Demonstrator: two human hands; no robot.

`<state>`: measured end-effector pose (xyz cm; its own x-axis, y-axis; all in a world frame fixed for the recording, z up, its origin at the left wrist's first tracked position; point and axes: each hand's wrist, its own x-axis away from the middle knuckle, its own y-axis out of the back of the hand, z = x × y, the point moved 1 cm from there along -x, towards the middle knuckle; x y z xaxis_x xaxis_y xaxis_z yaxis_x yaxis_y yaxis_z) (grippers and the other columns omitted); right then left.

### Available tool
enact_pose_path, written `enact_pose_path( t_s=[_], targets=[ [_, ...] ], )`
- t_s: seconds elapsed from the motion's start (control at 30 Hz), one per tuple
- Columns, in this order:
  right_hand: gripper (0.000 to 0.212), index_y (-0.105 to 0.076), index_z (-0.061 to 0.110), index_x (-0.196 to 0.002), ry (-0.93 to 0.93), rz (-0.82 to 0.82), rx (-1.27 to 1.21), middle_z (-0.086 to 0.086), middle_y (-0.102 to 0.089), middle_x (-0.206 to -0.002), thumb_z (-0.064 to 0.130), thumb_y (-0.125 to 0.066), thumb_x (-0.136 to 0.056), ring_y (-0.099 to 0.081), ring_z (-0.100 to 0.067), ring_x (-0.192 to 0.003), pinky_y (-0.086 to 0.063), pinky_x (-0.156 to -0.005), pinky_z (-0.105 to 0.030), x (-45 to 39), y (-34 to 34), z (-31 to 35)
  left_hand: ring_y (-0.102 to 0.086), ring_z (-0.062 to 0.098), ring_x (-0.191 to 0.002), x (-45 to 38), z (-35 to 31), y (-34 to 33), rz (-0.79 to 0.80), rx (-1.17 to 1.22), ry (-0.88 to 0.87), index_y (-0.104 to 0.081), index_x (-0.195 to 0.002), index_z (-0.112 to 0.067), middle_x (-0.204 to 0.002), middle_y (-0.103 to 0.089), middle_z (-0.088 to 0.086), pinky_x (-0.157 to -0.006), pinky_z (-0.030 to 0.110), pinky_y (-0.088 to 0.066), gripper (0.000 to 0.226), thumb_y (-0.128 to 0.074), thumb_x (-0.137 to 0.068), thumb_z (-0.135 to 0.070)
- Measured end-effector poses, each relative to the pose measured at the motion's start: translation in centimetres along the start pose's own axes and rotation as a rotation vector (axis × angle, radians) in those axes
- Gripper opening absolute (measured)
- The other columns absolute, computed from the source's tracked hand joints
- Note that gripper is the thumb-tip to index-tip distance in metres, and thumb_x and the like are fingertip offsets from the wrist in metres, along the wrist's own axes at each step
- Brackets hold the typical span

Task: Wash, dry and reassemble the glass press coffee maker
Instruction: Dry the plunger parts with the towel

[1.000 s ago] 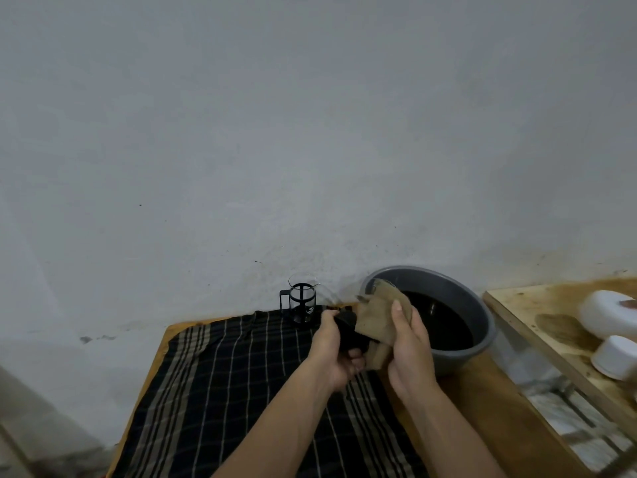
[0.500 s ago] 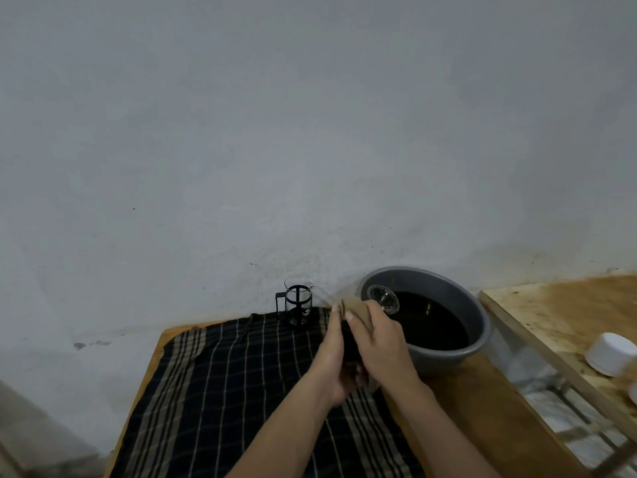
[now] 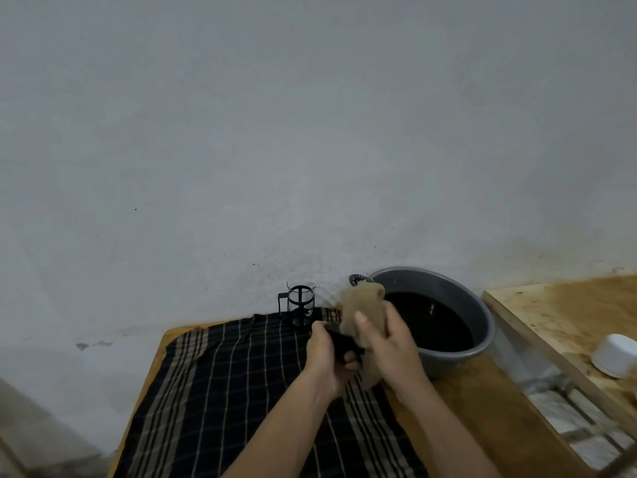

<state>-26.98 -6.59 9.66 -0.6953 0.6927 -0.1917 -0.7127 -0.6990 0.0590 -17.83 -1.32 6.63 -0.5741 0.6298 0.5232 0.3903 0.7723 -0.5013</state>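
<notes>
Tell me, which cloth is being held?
The tan cloth, gripped by the right hand. The dark plaid cloth lies flat on the table.

Glass carafe [image 3: 301, 305] stands left of basin [image 3: 482, 317] (on cloth [image 3: 224, 391]).

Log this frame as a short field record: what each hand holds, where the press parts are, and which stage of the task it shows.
left hand: left hand grips a small black press part
right hand: right hand holds a beige cloth against that part
glass carafe: glass carafe in black frame stands upright at the far edge of the dark plaid cloth
filter disc: round mesh filter disc shows above the beige cloth
basin: grey round basin holds dark water
other: white round container on the wooden side surface
stage: drying; not yet reassembled
</notes>
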Motion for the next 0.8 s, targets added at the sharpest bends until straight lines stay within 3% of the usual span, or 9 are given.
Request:
enact_pose_path(
  t_s=[0.07, 0.13, 0.23, 0.33, 0.4, 0.47, 0.57, 0.73, 0.8],
  targets=[
    [0.014, -0.054, 0.032, -0.108, 0.101, 0.079, 0.339, 0.005, -0.067, -0.099, 0.027, -0.058, -0.095, -0.067, -0.003, -0.083, -0.054, -0.071, -0.017, 0.2, -0.9, -0.8, -0.062, 0.024, -0.066, 0.1, 0.1, -0.4, 0.02, 0.014, -0.009, -0.061, -0.106, -0.006, -0.084, -0.066, 0.015, -0.059, 0.03, -0.05, 0.046, -0.031, -0.1, -0.041],
    [0.008, -0.051, 0.035, -0.098, 0.133, 0.001, 0.439, 0.006, -0.065, -0.095, 0.03, -0.056, -0.096, -0.064, -0.004, -0.087, -0.053, -0.077, -0.02, -0.1, -1.4, -1.5, -0.065, 0.028, -0.09, 0.8, 0.5, -0.9, 0.01, -0.048, -0.044, -0.066, -0.101, -0.011, -0.099, -0.069, 0.016, -0.081, 0.039, -0.054, 0.048, -0.032, -0.101, -0.044],
    [0.014, -0.046, 0.03, -0.084, 0.136, -0.131, 0.425, 0.002, -0.062, -0.08, 0.029, -0.054, -0.097, -0.062, -0.007, -0.072, -0.047, -0.063, -0.015, -0.7, -1.4, -1.3, -0.066, 0.025, -0.089, 1.0, 1.5, -1.4, -0.09, -0.252, -0.185, -0.064, -0.086, -0.016, -0.095, -0.07, 0.013, -0.09, 0.041, -0.053, 0.058, -0.024, -0.098, -0.056],
    [0.013, -0.05, 0.017, -0.088, 0.143, -0.2, 0.382, 0.005, -0.059, -0.071, 0.026, -0.054, -0.097, -0.06, 0.004, -0.061, -0.044, -0.053, -0.008, -1.2, -1.3, -0.4, -0.069, 0.027, -0.081, 1.0, 1.3, -1.7, -0.226, -0.473, -0.407, -0.068, -0.074, -0.014, -0.082, -0.072, 0.013, -0.082, 0.041, -0.056, 0.068, -0.02, -0.097, -0.058],
    [0.015, -0.051, 0.014, -0.089, 0.155, -0.217, 0.369, 0.006, -0.059, -0.071, 0.026, -0.053, -0.097, -0.058, 0.009, -0.06, -0.043, -0.052, -0.007, -1.5, -1.3, -0.2, -0.065, 0.021, -0.068, 1.2, 0.7, -1.9, -0.261, -0.568, -0.514, -0.066, -0.071, -0.012, -0.068, -0.068, 0.007, -0.065, 0.031, -0.053, 0.066, -0.021, -0.1, -0.051],
    [0.015, -0.05, 0.015, -0.09, 0.202, -0.226, 0.402, 0.006, -0.057, -0.069, 0.028, -0.053, -0.097, -0.057, 0.007, -0.058, -0.043, -0.049, -0.009, -1.7, -1.5, 0.0, -0.056, 0.012, -0.056, 1.3, -0.1, -2.2, -0.271, -0.621, -0.605, -0.062, -0.067, -0.012, -0.059, -0.06, 0.001, -0.051, 0.023, -0.041, 0.062, -0.023, -0.103, -0.043],
    [0.013, -0.049, 0.017, -0.095, 0.293, -0.23, 0.507, 0.006, -0.057, -0.07, 0.03, -0.051, -0.098, -0.057, -0.001, -0.057, -0.041, -0.047, -0.012, -2.3, -0.7, 0.3, -0.051, 0.012, -0.052, 1.0, -0.7, -2.5, -0.285, -0.669, -0.672, -0.058, -0.063, -0.01, -0.058, -0.057, 0.001, -0.052, 0.026, -0.04, 0.059, -0.026, -0.104, -0.037],
    [0.025, -0.05, 0.013, -0.108, 0.248, -0.27, 0.696, 0.0, -0.061, -0.085, 0.035, -0.046, -0.099, -0.058, -0.013, -0.071, -0.04, -0.057, -0.02, -4.0, 1.6, 0.2, -0.052, 0.017, -0.055, -1.0, -1.1, -1.7, -0.221, -0.658, -0.48, -0.063, -0.073, -0.007, -0.067, -0.063, 0.008, -0.059, 0.029, -0.042, 0.049, -0.035, -0.102, -0.035],
    [0.024, -0.049, 0.014, -0.108, 0.217, -0.274, 0.75, 0.001, -0.06, -0.084, 0.036, -0.045, -0.099, -0.058, -0.013, -0.07, -0.04, -0.056, -0.022, -4.0, 1.9, 0.0, -0.051, 0.017, -0.049, -1.2, -1.2, -1.6, -0.144, -0.692, -0.338, -0.063, -0.08, -0.004, -0.074, -0.068, 0.017, -0.051, 0.027, -0.042, 0.046, -0.036, -0.101, -0.035]
  ],
)
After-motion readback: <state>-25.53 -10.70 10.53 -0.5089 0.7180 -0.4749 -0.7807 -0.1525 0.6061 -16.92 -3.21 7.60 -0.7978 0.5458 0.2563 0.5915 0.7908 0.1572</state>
